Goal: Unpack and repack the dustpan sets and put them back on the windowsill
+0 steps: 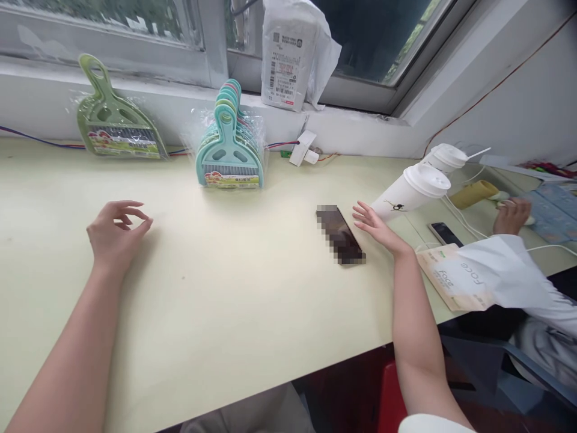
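Fingers [130,204] of the left hand [108,237] are half curled, holding nothing; those of the right hand [381,233] spread loosely, also empty — just beside the phone [345,237] on the desk [238,300]. I'd keep that right wrist light — the white cup [408,193] next to it looks easy to knock. Teal dustpans [229,147] stand further back.
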Action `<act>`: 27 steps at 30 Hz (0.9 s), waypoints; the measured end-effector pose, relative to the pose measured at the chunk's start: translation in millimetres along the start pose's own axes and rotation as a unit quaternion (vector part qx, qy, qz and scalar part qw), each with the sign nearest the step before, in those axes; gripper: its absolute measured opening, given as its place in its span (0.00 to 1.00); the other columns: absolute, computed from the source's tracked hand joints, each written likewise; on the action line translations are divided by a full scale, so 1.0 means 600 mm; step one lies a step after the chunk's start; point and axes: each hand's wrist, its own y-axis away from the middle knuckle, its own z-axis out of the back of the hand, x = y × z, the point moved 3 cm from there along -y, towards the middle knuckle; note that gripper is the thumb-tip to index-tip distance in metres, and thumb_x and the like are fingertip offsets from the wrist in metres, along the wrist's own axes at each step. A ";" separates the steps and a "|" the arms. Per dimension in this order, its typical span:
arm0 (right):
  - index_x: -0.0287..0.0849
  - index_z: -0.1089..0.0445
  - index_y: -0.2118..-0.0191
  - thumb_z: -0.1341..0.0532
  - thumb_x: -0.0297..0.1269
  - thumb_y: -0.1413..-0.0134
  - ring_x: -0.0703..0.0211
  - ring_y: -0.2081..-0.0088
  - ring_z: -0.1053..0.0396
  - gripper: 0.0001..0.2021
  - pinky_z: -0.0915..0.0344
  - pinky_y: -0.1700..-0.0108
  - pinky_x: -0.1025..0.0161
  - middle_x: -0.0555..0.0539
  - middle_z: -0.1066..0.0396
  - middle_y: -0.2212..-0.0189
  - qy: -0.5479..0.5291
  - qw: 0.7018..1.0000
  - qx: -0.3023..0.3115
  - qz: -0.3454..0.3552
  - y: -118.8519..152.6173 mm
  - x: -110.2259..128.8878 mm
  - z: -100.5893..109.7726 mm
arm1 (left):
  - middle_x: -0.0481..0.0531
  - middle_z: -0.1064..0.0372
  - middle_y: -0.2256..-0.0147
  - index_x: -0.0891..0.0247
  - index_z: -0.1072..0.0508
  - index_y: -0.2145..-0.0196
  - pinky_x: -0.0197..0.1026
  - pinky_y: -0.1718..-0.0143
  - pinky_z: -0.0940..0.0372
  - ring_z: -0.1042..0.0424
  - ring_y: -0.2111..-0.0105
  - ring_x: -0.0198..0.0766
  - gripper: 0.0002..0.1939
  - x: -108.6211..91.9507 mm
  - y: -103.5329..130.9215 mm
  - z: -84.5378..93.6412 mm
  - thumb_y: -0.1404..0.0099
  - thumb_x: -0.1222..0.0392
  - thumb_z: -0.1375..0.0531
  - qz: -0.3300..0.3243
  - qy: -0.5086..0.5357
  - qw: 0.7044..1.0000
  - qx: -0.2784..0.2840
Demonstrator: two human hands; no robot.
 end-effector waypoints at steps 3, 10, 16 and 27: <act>0.59 0.54 0.33 0.36 0.57 0.50 0.47 0.32 0.50 0.42 0.48 0.34 0.43 0.45 0.50 0.32 0.007 1.000 0.014 -0.003 0.006 0.006 -0.005 | 0.45 0.27 0.67 0.59 0.26 0.57 0.34 0.70 0.38 0.40 0.73 0.31 0.17 0.007 -0.002 0.000 0.46 0.60 0.36 -0.010 0.004 1.000 0.001; 0.54 0.45 0.37 0.38 0.58 0.48 0.50 0.35 0.43 0.35 0.47 0.34 0.45 0.43 0.41 0.37 -0.041 0.998 -0.043 0.022 -0.013 0.012 -0.026 | 0.46 0.27 0.68 0.61 0.27 0.57 0.36 0.66 0.38 0.41 0.74 0.32 0.16 0.021 -0.008 -0.002 0.46 0.60 0.37 -0.022 -0.011 1.000 0.004; 0.47 0.37 0.44 0.37 0.51 0.49 0.49 0.42 0.36 0.28 0.42 0.38 0.45 0.41 0.33 0.43 -0.051 0.987 -0.112 0.099 -0.097 0.088 -0.103 | 0.47 0.26 0.67 0.60 0.28 0.60 0.38 0.63 0.37 0.35 0.71 0.36 0.15 0.022 -0.011 0.000 0.48 0.63 0.42 -0.028 -0.002 1.000 0.002; 0.46 0.39 0.52 0.35 0.40 0.50 0.55 0.56 0.31 0.19 0.35 0.50 0.55 0.44 0.30 0.52 -0.023 0.985 -0.150 0.087 -0.229 0.253 -0.356 | 0.50 0.29 0.68 0.59 0.32 0.68 0.43 0.61 0.40 0.36 0.67 0.42 0.09 0.024 -0.002 0.000 0.48 0.67 0.46 -0.045 -0.025 0.998 0.038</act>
